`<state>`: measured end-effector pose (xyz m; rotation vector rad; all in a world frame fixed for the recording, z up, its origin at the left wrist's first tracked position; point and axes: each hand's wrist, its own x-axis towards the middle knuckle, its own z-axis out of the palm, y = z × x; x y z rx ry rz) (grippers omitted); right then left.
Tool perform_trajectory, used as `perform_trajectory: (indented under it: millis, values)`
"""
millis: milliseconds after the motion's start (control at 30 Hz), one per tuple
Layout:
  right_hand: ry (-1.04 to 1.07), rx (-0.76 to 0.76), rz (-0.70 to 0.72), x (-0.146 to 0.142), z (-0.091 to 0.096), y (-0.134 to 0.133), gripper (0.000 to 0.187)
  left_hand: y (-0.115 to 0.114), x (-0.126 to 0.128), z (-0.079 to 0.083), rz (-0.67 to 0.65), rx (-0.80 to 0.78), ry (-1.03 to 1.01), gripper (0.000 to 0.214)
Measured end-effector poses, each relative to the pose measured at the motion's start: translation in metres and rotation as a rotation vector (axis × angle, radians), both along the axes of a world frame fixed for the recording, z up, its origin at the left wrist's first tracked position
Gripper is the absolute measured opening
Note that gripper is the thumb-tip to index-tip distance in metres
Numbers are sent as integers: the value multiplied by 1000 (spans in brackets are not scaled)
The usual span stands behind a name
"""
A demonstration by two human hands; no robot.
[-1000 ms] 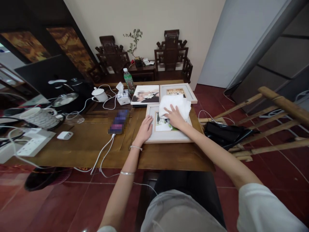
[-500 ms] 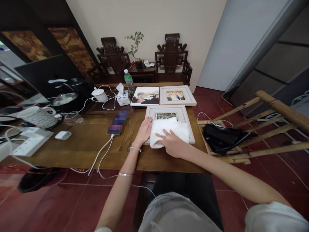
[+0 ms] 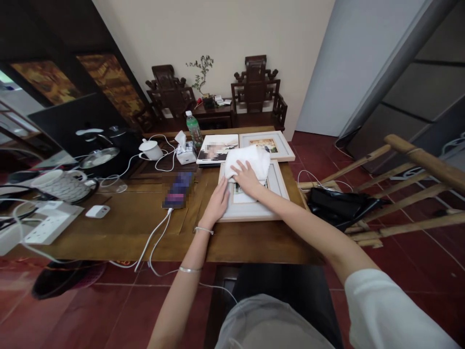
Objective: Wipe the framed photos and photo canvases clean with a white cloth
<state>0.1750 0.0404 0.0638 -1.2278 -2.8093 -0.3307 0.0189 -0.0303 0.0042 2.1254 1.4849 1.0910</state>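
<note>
A light wood picture frame (image 3: pixel 281 194) with a wide pale border lies flat near the table's front edge. My right hand (image 3: pixel 249 179) presses a folded white towel (image 3: pixel 250 157) over its far part, fingers spread on top of the cloth. The towel covers most of the frame's photo and overlaps the frame behind. Along the left edge of the near frame rests my left hand (image 3: pixel 218 201), fingers stretched out and steadying it. Behind lie a second framed picture (image 3: pixel 286 148) and a white-bordered photo panel (image 3: pixel 207 145), side by side.
Left of the frames are a phone (image 3: pixel 178 189) on a white cable, a tissue box (image 3: pixel 186 152) and a green-labelled bottle (image 3: pixel 194 128). Farther left stand a lidded cup (image 3: pixel 150 150), a mug (image 3: pixel 60 184) and a power strip (image 3: pixel 53 225). A bamboo chair (image 3: pixel 417 155) holds a black bag (image 3: pixel 327 206).
My right hand has pushed the towel away from me across the near frame, from its lower part to its far edge, uncovering the lower border. My left hand stays at the left edge.
</note>
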Motion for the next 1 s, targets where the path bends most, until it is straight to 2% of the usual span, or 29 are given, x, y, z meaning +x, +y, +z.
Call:
perform_trajectory:
  millis: [167, 400, 467, 600, 733, 833, 900, 1000]
  values:
    - [-20, -14, -136, 22, 8, 13, 38, 4, -4, -10, -8, 41, 31, 45]
    - [-68, -4, -308, 91, 23, 12, 45, 4, -3, -14, 0, 65, 8, 48]
    - [-86, 5, -317, 108, 24, 7, 44, 4, -3, -14, 3, 72, 6, 49]
    - [-109, -8, -202, 125, 22, -22, 43, 5, -4, -14, -1, 62, 12, 50]
    - [-131, -108, -133, 133, 26, -75, 40, 6, -3, -13, -3, 62, 18, 52]
    - [-137, -198, -78, 139, 36, -111, 45, 6, -3, -13, -6, 62, 18, 53]
    - [-129, -226, -57, 142, 42, -123, 47, 7, -4, -13, -16, 57, 22, 54]
    - [-127, -233, -100, 140, 47, -118, 44, 7, -5, -13, -22, 53, 41, 54]
